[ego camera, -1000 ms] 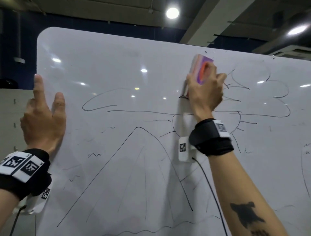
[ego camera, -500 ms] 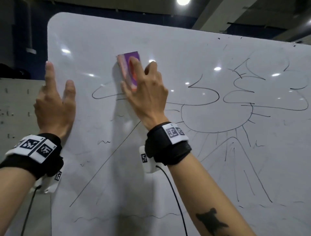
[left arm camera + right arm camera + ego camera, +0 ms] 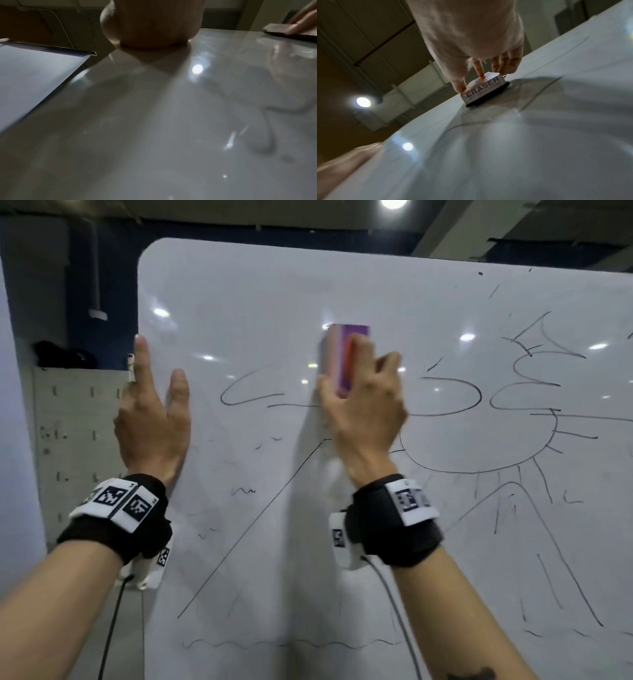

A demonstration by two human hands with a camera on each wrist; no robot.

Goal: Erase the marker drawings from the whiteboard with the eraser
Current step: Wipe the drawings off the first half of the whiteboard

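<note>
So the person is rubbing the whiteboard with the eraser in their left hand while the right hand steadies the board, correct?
Not quite: the hands are swapped. The head view shows the right hand gripping the eraser against the whiteboard, while the left hand steadies the board's edge.

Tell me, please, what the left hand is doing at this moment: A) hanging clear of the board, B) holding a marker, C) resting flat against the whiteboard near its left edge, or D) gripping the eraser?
C: the left hand lies with straight fingers against the whiteboard near its left edge, while the right hand holds the eraser.
</note>
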